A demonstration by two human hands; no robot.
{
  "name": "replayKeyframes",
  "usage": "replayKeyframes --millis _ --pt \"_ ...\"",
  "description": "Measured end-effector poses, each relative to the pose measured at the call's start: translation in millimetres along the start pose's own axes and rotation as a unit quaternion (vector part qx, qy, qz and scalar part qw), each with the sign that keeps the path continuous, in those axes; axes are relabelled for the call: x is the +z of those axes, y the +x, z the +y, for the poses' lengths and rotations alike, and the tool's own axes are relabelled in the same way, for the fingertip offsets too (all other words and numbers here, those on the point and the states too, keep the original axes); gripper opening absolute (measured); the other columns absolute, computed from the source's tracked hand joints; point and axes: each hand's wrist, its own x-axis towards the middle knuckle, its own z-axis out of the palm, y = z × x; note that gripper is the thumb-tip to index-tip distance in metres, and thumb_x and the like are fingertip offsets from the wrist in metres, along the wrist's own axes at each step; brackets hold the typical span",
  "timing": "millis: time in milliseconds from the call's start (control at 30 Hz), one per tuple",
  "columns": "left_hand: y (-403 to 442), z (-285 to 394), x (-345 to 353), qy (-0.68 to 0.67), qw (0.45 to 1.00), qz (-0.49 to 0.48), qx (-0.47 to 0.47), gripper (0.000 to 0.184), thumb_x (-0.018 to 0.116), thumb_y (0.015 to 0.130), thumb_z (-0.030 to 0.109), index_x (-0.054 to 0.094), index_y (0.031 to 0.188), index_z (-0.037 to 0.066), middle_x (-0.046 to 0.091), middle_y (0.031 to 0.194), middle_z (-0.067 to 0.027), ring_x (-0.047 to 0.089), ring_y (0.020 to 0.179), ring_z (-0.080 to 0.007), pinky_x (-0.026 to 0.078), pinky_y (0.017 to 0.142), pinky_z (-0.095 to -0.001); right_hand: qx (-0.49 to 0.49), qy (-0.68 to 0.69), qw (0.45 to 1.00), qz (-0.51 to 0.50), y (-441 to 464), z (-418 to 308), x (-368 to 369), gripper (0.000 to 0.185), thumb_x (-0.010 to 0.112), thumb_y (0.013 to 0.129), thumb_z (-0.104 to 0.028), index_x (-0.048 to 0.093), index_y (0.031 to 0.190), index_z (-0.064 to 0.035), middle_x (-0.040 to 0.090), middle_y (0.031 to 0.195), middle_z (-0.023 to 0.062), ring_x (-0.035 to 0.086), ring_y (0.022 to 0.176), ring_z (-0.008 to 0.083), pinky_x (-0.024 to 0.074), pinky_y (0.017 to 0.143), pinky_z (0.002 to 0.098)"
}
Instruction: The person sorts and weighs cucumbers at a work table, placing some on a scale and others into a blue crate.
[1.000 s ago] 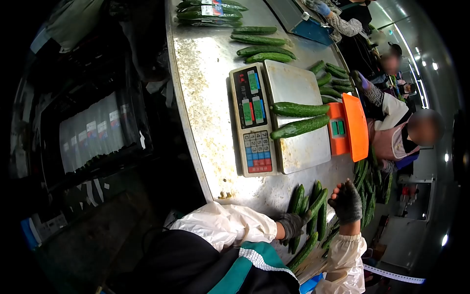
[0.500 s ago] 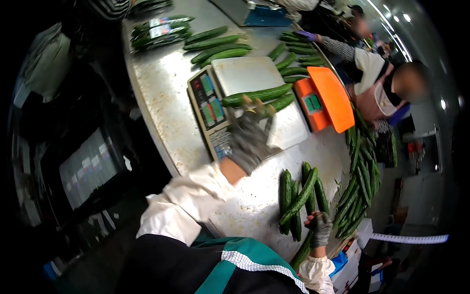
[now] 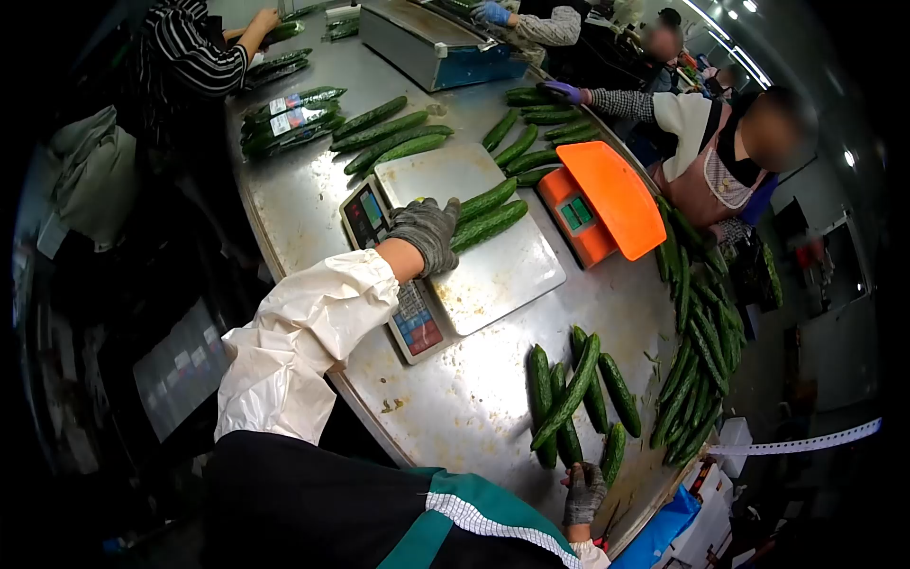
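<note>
My left hand [image 3: 426, 235], in a grey glove, is closed over the near ends of two cucumbers [image 3: 489, 226]. They lie side by side on the metal pan of a weighing scale [image 3: 502, 289], and the glove hides their ends. Further down, my right hand [image 3: 585, 493], also gloved, has curled fingers close to the lower ends of several loose cucumbers [image 3: 569, 394]. Whatever is inside those fingers is hidden. One short cucumber [image 3: 614, 453] lies just beside that hand.
An orange scale [image 3: 607, 199] stands beyond the pan. Cucumbers form a large pile [image 3: 697, 356] along the right edge. Wrapped cucumber packs [image 3: 294, 120] and loose cucumbers lie at the upper left. A co-worker's purple-gloved hand [image 3: 561, 92] touches cucumbers across the table.
My left hand has gone from blurred, spread fingers over the scale to a closed grip on the two cucumbers. My right hand has moved slightly down and left; the view has shifted.
</note>
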Motion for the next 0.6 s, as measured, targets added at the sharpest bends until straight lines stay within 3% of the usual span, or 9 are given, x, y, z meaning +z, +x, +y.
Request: replayKeyframes --millis 67,167,233,367,467,567,600 --pt "2 0 -3 -0.009 1.000 -0.003 0.017 0.090 0.065 0.059 0.036 0.022 0.130 0.002 0.048 0.107 -0.0235 0.049 0.101 -0.0331 0.041 0.085 -0.0362 0.008 0.003 1.000 0.008 -1 6 0 0.016 0.055 0.082 -0.014 0.054 0.083 0.0020 0.056 0.071 0.0071 0.051 0.054 0.0120 0.0442 0.049 0.0243" --pt "8 0 -5 -0.024 0.999 -0.033 0.003 0.092 0.067 0.057 0.036 0.023 0.129 0.000 0.047 0.109 -0.0246 0.050 0.098 -0.0348 0.042 0.085 -0.0364 0.015 0.024 1.000 0.008 -1 24 0 0.014 0.055 0.081 -0.012 0.054 0.083 0.0021 0.056 0.069 0.0067 0.051 0.053 0.0115 0.0429 0.048 0.0234" --pt "11 -2 -10 -0.019 1.000 -0.023 0.006 0.093 0.067 0.056 0.035 0.023 0.129 -0.002 0.049 0.108 -0.0248 0.052 0.096 -0.0342 0.042 0.085 -0.0355 -0.001 -0.032 0.999 0.008 0 34 0 0.015 0.054 0.082 -0.014 0.054 0.083 0.0007 0.056 0.065 0.0056 0.050 0.050 0.0100 0.0399 0.048 0.0227" --pt "25 -19 -36 -0.146 0.984 -0.096 0.018 0.091 0.069 0.056 0.032 0.026 0.127 -0.004 0.046 0.115 -0.0261 0.050 0.103 -0.0330 0.040 0.087 -0.0321 0.029 -0.006 0.999 0.025 -1 40 0 0.014 0.054 0.082 -0.012 0.055 0.083 0.0011 0.055 0.064 0.0057 0.050 0.049 0.0103 0.0401 0.047 0.0227" --pt "61 -43 -40 -0.143 0.988 -0.036 0.042 0.087 0.069 0.055 0.035 0.033 0.123 -0.006 0.051 0.109 -0.0244 0.053 0.098 -0.0309 0.043 0.083 -0.0327 0.074 0.019 0.995 0.059 -5 44 -3 0.014 0.054 0.081 -0.007 0.055 0.090 0.0035 0.056 0.072 0.0079 0.052 0.055 0.0117 0.0449 0.048 0.0231" --pt "120 -60 -65 -0.134 0.991 -0.002 0.005 0.082 0.069 0.056 0.034 0.038 0.120 -0.005 0.051 0.108 -0.0230 0.053 0.094 -0.0303 0.042 0.083 -0.0328 0.086 0.047 0.989 0.113 -11 69 -8 0.015 0.056 0.081 -0.013 0.054 0.087 0.0014 0.055 0.064 0.0067 0.051 0.049 0.0115 0.0416 0.045 0.0231" --pt "133 -64 -74 -0.215 0.973 0.075 0.035 0.075 0.068 0.056 0.035 0.044 0.115 -0.006 0.054 0.102 -0.0219 0.054 0.090 -0.0296 0.044 0.079 -0.0326 0.093 0.049 0.986 0.128 -15 75 -9 0.016 0.056 0.080 -0.013 0.053 0.089 0.0004 0.055 0.064 0.0066 0.052 0.049 0.0122 0.0424 0.044 0.0232"
